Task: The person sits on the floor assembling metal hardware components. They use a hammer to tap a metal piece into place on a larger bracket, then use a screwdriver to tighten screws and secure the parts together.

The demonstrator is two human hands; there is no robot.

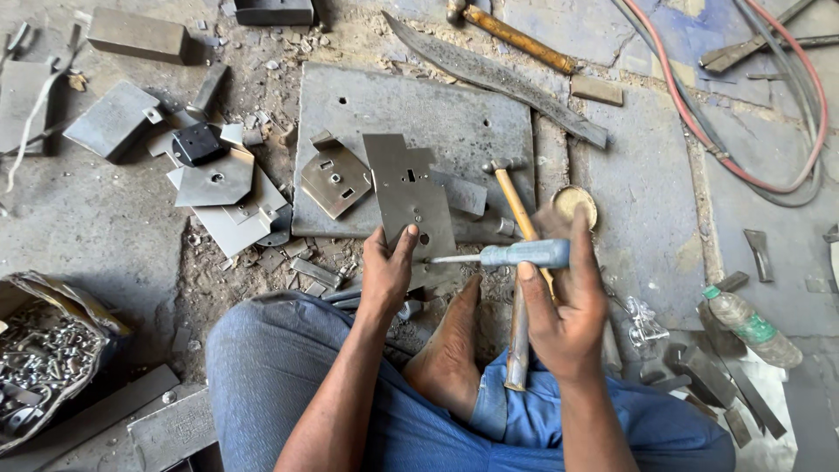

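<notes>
My left hand (386,273) grips the lower edge of a flat grey metal lock plate (407,192) with cut-out holes, holding it upright over the floor. My right hand (568,301) holds a screwdriver with a pale blue handle (524,253); its shaft points left and the tip touches the plate near my left thumb. A wooden-handled hammer (516,205) lies under my right hand. My bare foot (450,345) rests between my arms.
A thick steel slab (489,122) lies ahead with a bent bracket (334,179) on it. A long curved blade (489,74), loose metal plates (218,188), a bag of screws (39,354), a plastic bottle (752,325) and red hose (743,166) surround me.
</notes>
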